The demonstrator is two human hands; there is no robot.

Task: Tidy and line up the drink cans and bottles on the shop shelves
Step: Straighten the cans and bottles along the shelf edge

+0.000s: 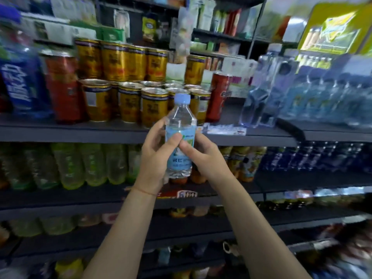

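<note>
A small clear water bottle (180, 125) with a pale blue cap and a blue label stands upright in the air in front of the shelves. My left hand (155, 156) wraps its left side, thumb on the label. My right hand (203, 156) grips its right side, thumb meeting the left thumb. Behind it, gold drink cans (128, 81) are stacked in two tiers on the upper shelf (80, 131), with red cans (62, 87) at each end. A row of clear water bottles (314, 97) stands on that shelf at the right.
A blue-labelled bottle (20, 83) stands at the far left. Yellow-green drink bottles (70, 166) fill the shelf below on the left, dark blue bottles (314, 158) on the right. A gap of bare shelf (229, 115) lies between the cans and the water bottles. Lower shelves hold more goods.
</note>
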